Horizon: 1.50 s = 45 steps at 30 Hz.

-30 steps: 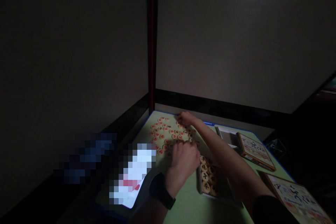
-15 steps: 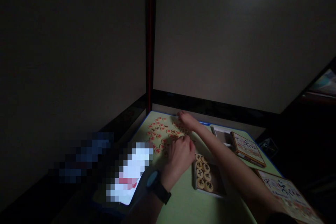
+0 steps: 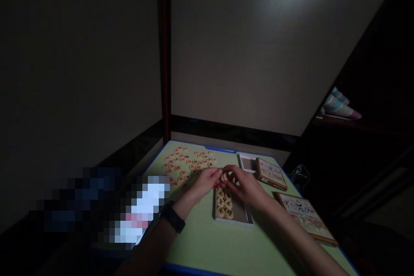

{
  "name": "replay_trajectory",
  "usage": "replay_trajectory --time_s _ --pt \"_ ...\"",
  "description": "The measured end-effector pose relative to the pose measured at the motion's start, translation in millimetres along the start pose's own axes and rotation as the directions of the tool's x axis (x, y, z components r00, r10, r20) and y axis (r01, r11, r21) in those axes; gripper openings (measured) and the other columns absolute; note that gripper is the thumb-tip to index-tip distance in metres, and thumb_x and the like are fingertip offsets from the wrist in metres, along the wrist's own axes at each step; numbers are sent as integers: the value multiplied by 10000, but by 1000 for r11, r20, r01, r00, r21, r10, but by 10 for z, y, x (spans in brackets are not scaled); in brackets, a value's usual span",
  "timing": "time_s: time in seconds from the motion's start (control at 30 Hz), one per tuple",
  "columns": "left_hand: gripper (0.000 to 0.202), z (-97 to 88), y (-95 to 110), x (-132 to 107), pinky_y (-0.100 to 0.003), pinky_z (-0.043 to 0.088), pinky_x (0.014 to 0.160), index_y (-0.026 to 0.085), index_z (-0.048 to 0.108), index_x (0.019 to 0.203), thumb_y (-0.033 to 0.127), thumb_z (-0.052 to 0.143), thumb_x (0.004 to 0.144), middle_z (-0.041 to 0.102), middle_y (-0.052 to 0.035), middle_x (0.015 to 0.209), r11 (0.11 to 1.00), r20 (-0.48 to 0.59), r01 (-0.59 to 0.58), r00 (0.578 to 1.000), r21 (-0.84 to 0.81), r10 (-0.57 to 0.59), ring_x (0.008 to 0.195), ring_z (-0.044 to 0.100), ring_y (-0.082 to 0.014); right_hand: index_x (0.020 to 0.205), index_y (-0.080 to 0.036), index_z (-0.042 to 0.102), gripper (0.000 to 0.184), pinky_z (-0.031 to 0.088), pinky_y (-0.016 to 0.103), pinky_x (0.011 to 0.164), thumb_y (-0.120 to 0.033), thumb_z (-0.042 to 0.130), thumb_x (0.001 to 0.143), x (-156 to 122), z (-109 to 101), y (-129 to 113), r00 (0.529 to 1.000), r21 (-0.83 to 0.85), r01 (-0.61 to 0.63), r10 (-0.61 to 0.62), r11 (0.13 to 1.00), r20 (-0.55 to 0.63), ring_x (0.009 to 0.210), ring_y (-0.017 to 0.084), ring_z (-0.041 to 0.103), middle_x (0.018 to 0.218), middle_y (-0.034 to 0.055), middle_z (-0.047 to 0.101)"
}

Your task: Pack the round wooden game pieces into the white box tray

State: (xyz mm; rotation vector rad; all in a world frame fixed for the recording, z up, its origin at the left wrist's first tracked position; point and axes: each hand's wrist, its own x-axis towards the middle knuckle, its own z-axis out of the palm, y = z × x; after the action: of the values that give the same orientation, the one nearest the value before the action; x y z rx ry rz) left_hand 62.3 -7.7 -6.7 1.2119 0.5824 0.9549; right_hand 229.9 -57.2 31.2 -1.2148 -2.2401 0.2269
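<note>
My left hand (image 3: 203,183) and my right hand (image 3: 245,186) meet above the far end of a shallow open box (image 3: 243,214) on a green table (image 3: 210,241). Between their fingertips they pinch round wooden game discs (image 3: 224,177). Several discs with dark marks (image 3: 224,203) lie in rows in the left side of the box. Many loose discs with red marks (image 3: 184,164) are scattered on the table's far left. A dark watch (image 3: 172,217) is on my left wrist.
A second open box (image 3: 247,163) and a printed lid (image 3: 271,173) lie at the far right, another printed lid (image 3: 305,217) nearer on the right. A blurred-out patch covers the table's left edge. Walls and a dark post (image 3: 164,51) close the far corner. The room is dim.
Both hands drew back from the scattered discs to the box, bringing discs with them. The view swung to the right, showing more of the right side.
</note>
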Motion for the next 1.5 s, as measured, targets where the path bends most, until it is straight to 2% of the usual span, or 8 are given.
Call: replay_trajectory --time_s 0.1,0.23,0.37,0.5,0.67,1.0,1.3,1.5 --pt "415 -2 26 -30 -221 384 607 119 648 756 512 767 693 606 -7 698 1000 30 8 1000 19 -9 638 529 -100 1204 -207 517 279 529 299 764 -283 542 938 -74 53 38 996 63 -4 9 998 -87 852 176 666 1056 77 689" --pt "419 -31 27 -31 -249 441 698 120 678 886 452 811 667 666 -54 853 999 80 37 996 -36 -34 752 585 -130 1220 -215 551 305 543 317 796 -285 573 924 -137 172 124 975 137 19 13 990 -224 857 178 669 1088 81 697" --pt "453 -51 26 -34 -278 476 759 142 668 974 369 853 628 675 -75 975 998 73 -2 997 -57 6 855 611 -162 1115 -213 629 212 545 331 825 -266 593 913 -176 210 147 946 181 53 9 982 -324 895 192 666 1040 79 709" --pt "397 -64 41 -43 -290 490 795 148 657 959 315 843 650 667 -62 969 999 98 -53 994 6 52 889 615 -169 1031 -207 667 145 544 332 830 -245 596 910 -189 176 121 935 181 98 -28 979 -353 924 199 661 1008 87 704" --pt "390 -131 10 -8 -297 492 830 155 648 958 287 840 646 659 -59 979 992 108 -86 991 89 76 953 617 -188 1035 -211 662 148 539 336 844 -261 603 909 -190 204 132 932 167 161 -94 973 -349 945 201 658 1016 93 700" --pt "530 -163 -37 -1 -310 505 824 151 633 1003 196 884 538 648 -49 956 995 140 16 990 100 -30 917 631 -182 999 -202 648 105 534 316 833 -204 590 911 -202 235 109 938 96 219 -183 971 -295 923 188 666 991 82 720" --pt "526 -125 -46 -6 -312 510 817 147 621 987 259 892 550 666 -58 973 993 190 1 982 116 -23 884 644 -174 1012 -193 645 118 519 303 816 -208 583 912 -215 163 57 965 133 175 -143 976 -221 922 182 655 985 80 703" --pt "616 -124 -33 -6 -277 526 708 148 593 1061 242 895 533 636 5 826 988 171 13 984 152 -40 729 660 -140 965 -201 659 90 513 302 822 -197 593 905 -212 142 46 971 144 164 -135 976 -195 920 179 657 971 67 714"
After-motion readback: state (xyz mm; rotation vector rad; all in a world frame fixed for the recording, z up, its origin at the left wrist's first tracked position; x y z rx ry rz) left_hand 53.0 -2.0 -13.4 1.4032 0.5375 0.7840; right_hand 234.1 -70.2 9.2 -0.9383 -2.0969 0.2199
